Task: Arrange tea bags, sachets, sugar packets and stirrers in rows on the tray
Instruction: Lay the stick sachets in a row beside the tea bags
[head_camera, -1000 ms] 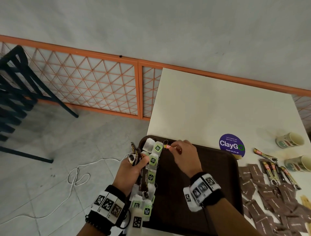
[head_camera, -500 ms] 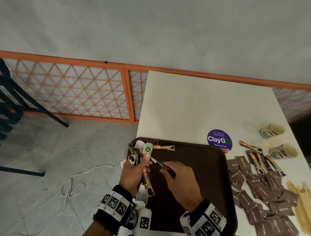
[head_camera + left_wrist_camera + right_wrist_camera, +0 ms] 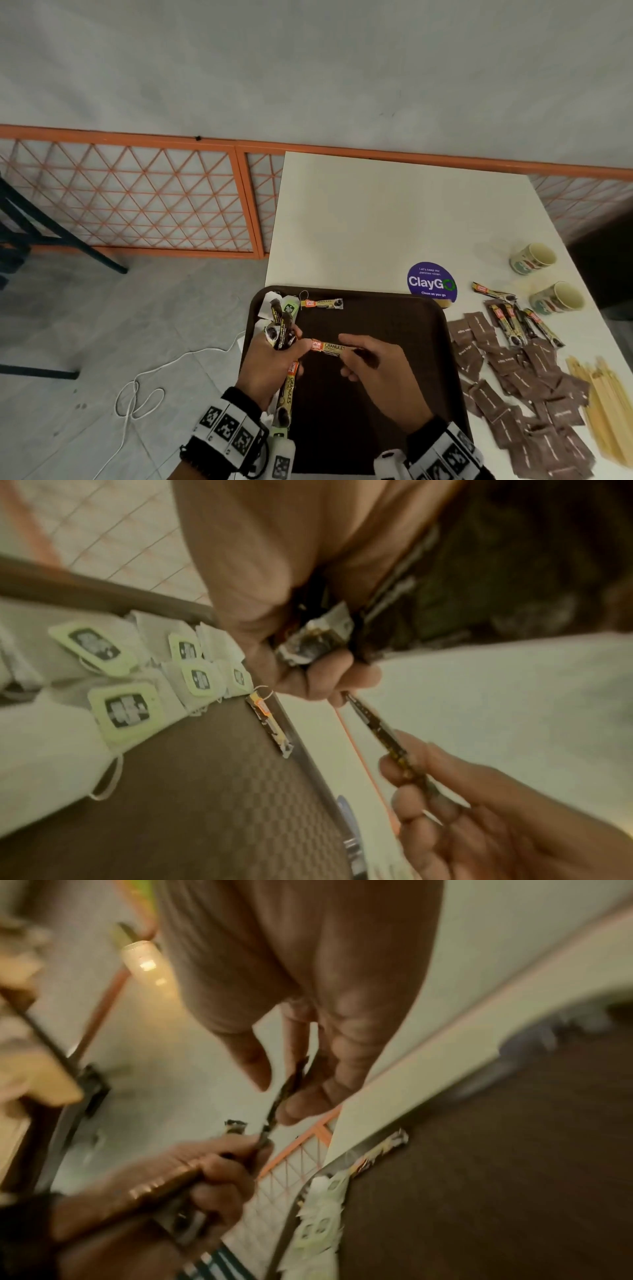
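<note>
So the left hand is clamped around a fistful of skinny foil coffee sachets, glossy dark sticks with orange ends, fanned out above and below the fist over the left side of the tray. The right hand is pinching one more stick, the "GRANULES" sachet, between thumb and fingertips, and its orange end sits right at the left thumb, held level above the tray.

The tray is dark brown plastic with a fine woven-looking texture and rounded corners. One sachet already lies flat along the far rim. The tea bags, soft white paper pouches with pale green square tags and thin strings, are lined up down the left edge.

On the white counter to the right: a messy heap of matte brown sugar packets, a few more sachets, pale wooden stirrers, and two paper cups tipped on their sides.
</note>
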`<state>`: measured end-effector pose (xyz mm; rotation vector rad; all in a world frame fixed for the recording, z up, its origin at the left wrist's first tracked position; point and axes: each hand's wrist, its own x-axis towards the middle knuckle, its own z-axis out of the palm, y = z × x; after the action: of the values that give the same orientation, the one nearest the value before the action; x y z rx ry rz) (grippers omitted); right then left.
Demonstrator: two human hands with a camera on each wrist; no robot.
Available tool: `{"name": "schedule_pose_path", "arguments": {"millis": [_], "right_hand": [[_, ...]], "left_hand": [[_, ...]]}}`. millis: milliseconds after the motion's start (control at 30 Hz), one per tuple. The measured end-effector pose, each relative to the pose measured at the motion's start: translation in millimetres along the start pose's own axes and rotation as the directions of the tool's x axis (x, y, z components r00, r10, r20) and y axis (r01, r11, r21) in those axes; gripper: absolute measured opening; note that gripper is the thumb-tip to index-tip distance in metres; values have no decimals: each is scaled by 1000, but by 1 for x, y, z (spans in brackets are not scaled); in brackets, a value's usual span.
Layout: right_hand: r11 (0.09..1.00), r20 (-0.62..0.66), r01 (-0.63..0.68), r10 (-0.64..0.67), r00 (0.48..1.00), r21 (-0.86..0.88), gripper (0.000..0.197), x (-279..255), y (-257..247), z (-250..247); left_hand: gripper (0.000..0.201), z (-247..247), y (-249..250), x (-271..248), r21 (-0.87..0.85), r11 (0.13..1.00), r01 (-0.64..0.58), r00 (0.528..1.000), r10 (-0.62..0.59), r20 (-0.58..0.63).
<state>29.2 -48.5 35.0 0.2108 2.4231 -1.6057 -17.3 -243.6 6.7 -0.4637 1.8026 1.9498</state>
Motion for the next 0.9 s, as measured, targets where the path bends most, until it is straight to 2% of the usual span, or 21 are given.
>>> {"name": "schedule_pose_path", "arguments": {"millis": [67,133,200,300,333,400,467,567,633,700,900], "right_hand": [[950,10,-221,224,975,219,16,7,4,5],[883,21,-365,376,926,293,12,21,17,10],[855,8,-439,455,891,278,12,40,31,17],[864,-46,-449,470,881,230,17,67,47,26],[880,-82,-438,458,885,181,19,74,48,27],[918,-186,-392,374,909,-67,23,81,50,24],[878,-263,-339,257,930,-339,27,80,53,18],[828,-198,-151,49,979,-541,19,77,52,20],[798,-97,-1,-72,993,-603,17,82,52,30],[766,-24,74,-116,993,-638,19,91,54,41],[789,-40,60,-106,994,-611,20,110,59,62]], "left_hand": [[14,-2,-4,-2,58,998,-32,998,35,-57],[12,-9,-9,-3,88,996,-25,989,38,-144],[11,-19,-12,-4,40,999,2,978,6,-210],[15,-34,-14,-8,15,1000,3,972,1,-233],[15,-38,-13,-10,20,1000,-10,973,14,-230],[12,-43,-12,-14,13,1000,-26,974,28,-226],[9,-46,-11,-15,-16,999,-32,974,27,-223],[9,-46,-13,-16,-17,999,-34,976,29,-215],[14,-45,-15,-15,-22,999,-37,976,32,-214],[20,-44,-16,-13,-26,999,-39,977,32,-212],[23,-46,-14,-12,-31,999,-42,979,34,-203]]}}
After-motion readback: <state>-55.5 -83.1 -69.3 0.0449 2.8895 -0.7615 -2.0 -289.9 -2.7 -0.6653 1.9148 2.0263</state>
